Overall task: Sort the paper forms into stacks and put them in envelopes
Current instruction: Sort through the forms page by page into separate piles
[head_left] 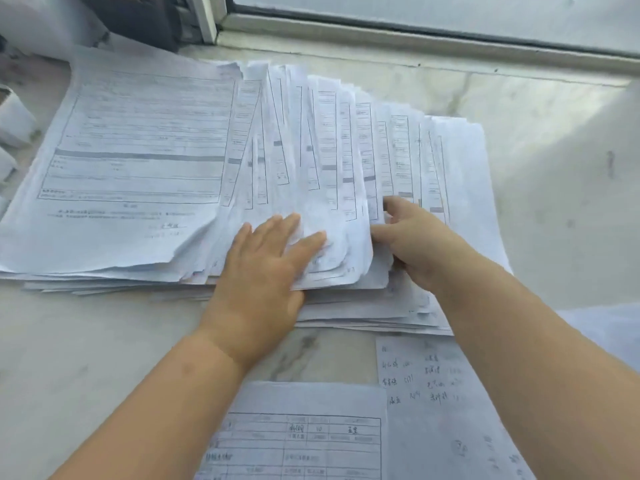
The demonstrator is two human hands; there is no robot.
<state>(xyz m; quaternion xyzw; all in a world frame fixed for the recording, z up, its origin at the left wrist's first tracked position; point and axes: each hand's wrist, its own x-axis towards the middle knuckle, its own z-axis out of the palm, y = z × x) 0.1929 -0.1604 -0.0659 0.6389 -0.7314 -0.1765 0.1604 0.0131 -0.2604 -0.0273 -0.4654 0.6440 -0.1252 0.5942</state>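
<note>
A fanned spread of printed paper forms lies across the pale marble ledge ahead of me, each sheet overlapping the next from left to right. My left hand rests flat on the near edge of the spread at its middle; my right hand sits just to its right, fingers tucked among the sheets there. Behind the spread runs a metal window frame. Nearer me, a printed table form lies between my forearms, and a handwritten note sheet lies to its right, partly under my right forearm
</note>
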